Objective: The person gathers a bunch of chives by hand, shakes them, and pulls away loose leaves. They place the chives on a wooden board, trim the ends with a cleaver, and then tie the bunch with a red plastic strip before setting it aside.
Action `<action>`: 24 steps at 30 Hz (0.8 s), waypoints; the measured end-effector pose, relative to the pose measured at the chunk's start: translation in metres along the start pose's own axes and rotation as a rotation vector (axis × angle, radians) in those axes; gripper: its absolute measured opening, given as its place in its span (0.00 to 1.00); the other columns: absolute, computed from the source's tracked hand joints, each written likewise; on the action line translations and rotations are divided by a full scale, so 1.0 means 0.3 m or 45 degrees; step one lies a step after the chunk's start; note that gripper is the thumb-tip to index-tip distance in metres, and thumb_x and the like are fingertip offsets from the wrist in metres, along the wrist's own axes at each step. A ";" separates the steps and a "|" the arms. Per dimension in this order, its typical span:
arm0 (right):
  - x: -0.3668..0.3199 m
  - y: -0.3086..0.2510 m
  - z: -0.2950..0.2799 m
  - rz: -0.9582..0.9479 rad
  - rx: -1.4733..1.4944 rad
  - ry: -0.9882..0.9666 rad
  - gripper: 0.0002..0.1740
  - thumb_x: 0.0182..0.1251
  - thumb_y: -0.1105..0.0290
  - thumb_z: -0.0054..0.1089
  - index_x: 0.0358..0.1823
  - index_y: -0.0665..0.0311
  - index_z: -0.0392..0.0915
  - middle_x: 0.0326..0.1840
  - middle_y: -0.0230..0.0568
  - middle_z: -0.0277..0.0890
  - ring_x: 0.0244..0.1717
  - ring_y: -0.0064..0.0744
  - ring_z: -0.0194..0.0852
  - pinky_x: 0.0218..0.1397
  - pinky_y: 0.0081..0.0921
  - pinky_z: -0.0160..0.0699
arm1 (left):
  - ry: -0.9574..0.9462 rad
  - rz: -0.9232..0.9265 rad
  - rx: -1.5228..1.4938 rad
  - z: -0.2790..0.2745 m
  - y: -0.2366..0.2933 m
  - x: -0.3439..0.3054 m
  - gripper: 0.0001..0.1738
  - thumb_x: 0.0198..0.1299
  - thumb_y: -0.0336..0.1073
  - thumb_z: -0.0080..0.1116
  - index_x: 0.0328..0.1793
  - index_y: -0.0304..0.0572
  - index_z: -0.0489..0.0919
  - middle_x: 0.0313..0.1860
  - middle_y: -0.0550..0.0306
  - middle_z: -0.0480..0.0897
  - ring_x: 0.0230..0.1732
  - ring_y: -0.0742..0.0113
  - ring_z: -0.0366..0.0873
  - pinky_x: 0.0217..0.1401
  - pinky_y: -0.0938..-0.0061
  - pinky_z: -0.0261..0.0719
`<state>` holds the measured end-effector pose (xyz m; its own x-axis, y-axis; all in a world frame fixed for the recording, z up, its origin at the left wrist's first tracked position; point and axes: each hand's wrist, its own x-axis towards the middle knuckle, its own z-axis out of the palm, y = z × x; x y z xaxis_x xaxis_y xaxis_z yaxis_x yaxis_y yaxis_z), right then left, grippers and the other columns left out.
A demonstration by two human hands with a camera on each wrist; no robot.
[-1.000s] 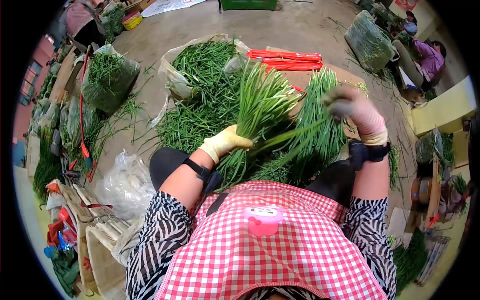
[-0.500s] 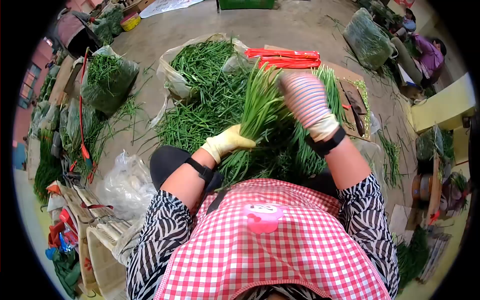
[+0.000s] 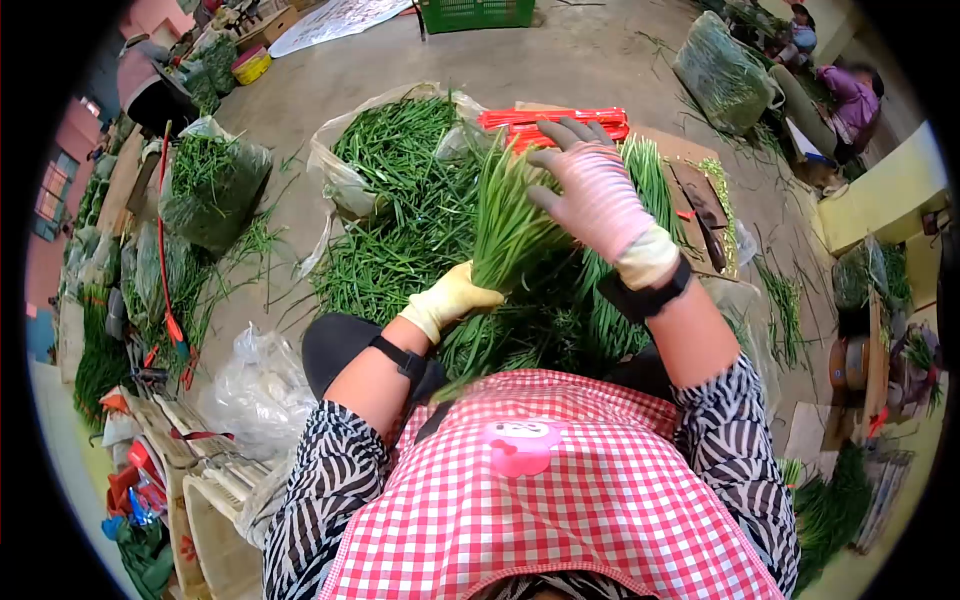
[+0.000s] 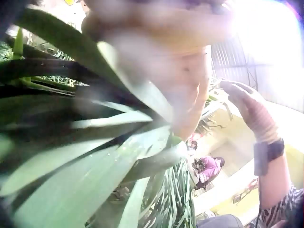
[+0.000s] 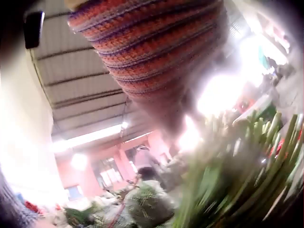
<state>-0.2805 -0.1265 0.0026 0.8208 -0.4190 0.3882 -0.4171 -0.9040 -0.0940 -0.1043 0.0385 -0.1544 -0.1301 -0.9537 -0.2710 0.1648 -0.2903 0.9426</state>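
In a pale yellow glove, my left hand (image 3: 448, 300) grips a bunch of long green chives (image 3: 503, 225) around its lower middle, stems pointing up and away. The leaf ends (image 4: 90, 171) fan out large in the left wrist view. Beside the top of that bunch is my right hand (image 3: 592, 195), in a striped glove with grey fingertips, its fingers spread and holding nothing. The right wrist view has the cut stems (image 5: 256, 142) close by the striped glove (image 5: 147, 52). More chives (image 3: 650, 180) lie under and behind the right forearm, on a board.
A big heap of loose chives (image 3: 400, 235) spills from a clear bag on the left. Red strips (image 3: 550, 122) lie at the far edge of the board (image 3: 690, 150), which also bears a dark-handled tool (image 3: 713, 245). Filled bags (image 3: 215, 190) stand around, and other people sit or bend further off.
My right hand came in from the right, where it was by the other chives, to the top of the held bunch, and its fingers have spread. My left hand keeps its grip.
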 end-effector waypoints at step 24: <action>-0.055 0.263 -0.223 0.422 0.942 0.778 0.13 0.80 0.69 0.55 0.53 0.68 0.86 0.44 0.43 0.88 0.47 0.33 0.85 0.65 0.34 0.82 | -0.044 -0.041 -0.185 0.006 0.021 -0.026 0.30 0.55 0.24 0.70 0.66 0.38 0.79 0.44 0.60 0.84 0.38 0.71 0.81 0.43 0.75 0.81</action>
<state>-0.3532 -0.1851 0.0502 0.2808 -0.7306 0.6224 -0.0709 -0.6625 -0.7457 -0.1039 0.0441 -0.1460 -0.1705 -0.9413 -0.2912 0.2991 -0.3311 0.8949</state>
